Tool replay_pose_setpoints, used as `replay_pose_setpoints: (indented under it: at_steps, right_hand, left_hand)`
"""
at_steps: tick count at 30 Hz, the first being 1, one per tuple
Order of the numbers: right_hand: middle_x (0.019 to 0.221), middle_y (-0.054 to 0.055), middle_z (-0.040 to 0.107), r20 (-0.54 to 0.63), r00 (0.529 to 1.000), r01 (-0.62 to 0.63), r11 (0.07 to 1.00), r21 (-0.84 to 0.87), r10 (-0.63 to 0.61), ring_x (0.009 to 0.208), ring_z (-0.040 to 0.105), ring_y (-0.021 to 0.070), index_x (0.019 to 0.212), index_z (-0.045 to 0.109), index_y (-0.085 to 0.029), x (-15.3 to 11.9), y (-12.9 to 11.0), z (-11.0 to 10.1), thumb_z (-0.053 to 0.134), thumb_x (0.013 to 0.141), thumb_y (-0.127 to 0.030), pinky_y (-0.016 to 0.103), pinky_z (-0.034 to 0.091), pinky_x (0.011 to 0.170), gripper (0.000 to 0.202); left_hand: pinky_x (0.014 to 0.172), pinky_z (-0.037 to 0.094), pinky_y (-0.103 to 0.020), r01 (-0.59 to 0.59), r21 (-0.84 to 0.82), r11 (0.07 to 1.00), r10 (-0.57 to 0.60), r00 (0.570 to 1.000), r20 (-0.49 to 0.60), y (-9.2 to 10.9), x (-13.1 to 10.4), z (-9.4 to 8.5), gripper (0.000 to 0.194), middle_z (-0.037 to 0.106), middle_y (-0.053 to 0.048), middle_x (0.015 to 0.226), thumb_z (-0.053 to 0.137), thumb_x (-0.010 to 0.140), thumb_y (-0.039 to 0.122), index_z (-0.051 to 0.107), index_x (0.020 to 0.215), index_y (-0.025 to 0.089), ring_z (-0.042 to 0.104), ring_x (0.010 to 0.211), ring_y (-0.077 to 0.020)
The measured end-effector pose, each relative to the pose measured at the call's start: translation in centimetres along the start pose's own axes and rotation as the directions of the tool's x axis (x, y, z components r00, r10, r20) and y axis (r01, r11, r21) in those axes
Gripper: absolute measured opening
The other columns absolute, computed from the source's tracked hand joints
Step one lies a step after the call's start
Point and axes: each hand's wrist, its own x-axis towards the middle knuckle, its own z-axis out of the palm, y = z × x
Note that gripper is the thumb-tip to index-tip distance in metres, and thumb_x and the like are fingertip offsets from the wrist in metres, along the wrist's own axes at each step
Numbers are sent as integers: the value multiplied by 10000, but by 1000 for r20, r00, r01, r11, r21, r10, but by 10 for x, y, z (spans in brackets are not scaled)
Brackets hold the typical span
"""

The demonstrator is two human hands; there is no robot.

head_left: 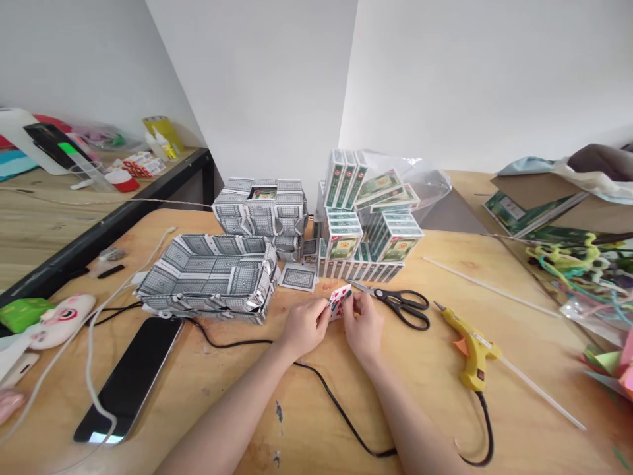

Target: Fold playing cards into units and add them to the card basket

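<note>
Between my two hands I hold a playing card with red heart marks, raised just above the table. My left hand pinches its left edge, and my right hand grips the right edge. Whether it is one card or a few together I cannot tell. Just beyond my hands lies a small pile of cards, backs up. To the left stands an open tray built of folded cards, and behind it rises a stacked block of folded cards. Black-handled scissors lie beside my right hand.
Several boxed card decks are stacked against the wall. On the right lie a yellow glue gun and a white glue stick. A black phone rests at left, under a white cable. A black cord runs beneath my arms.
</note>
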Motion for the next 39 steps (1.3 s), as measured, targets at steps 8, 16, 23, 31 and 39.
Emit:
replay_pose_setpoints:
  at_steps: [8, 16, 23, 31, 39]
  right_hand:
    - [813, 65, 659, 227, 973, -133, 907, 401, 42, 711, 606, 186, 969, 564, -171, 5, -6, -1, 459, 777, -349, 293, 478, 645, 281]
    - [751, 61, 669, 278, 961, -94, 953, 288, 11, 711, 613, 212, 890, 617, -176, 6, 0, 1, 462, 780, -338, 309, 474, 643, 249]
    - [719, 78, 674, 115, 993, 33, 996, -83, -24, 649, 627, 214, 830, 606, -180, 1, -3, 2, 431, 800, -329, 279, 421, 571, 232]
    - [729, 73, 667, 82, 996, 49, 988, -148, -37, 624, 609, 197, 899, 599, -171, -2, -5, 2, 423, 806, -348, 264, 388, 550, 267]
    - [635, 24, 630, 355, 922, -348, 730, 589, 153, 618, 565, 183, 706, 627, -158, 13, -2, -2, 508, 764, -461, 274, 418, 551, 330]
  left_hand:
    - [508, 273, -229, 149, -35, 988, -152, 982, -110, -2, 2, 0, 195, 502, -4, 553, 395, 813, 216, 441, 625, 193, 458, 520, -117]
    - [490, 257, -225, 205, -43, 978, -209, 965, -157, -5, 2, 0, 205, 484, 6, 536, 407, 808, 245, 414, 609, 195, 439, 496, -116]
    - [518, 295, -222, 94, -36, 995, -98, 988, -116, -1, 0, 4, 184, 508, -7, 570, 406, 817, 234, 439, 642, 188, 459, 524, -117]
    - [518, 288, -223, 130, -67, 989, -138, 983, -121, 1, 0, 3, 184, 487, 1, 570, 398, 821, 240, 416, 648, 181, 450, 535, -114]
    - [471, 253, -197, 307, -392, 867, -348, 937, -35, -4, 6, 0, 265, 386, 47, 501, 427, 792, 311, 373, 572, 173, 364, 477, -82]
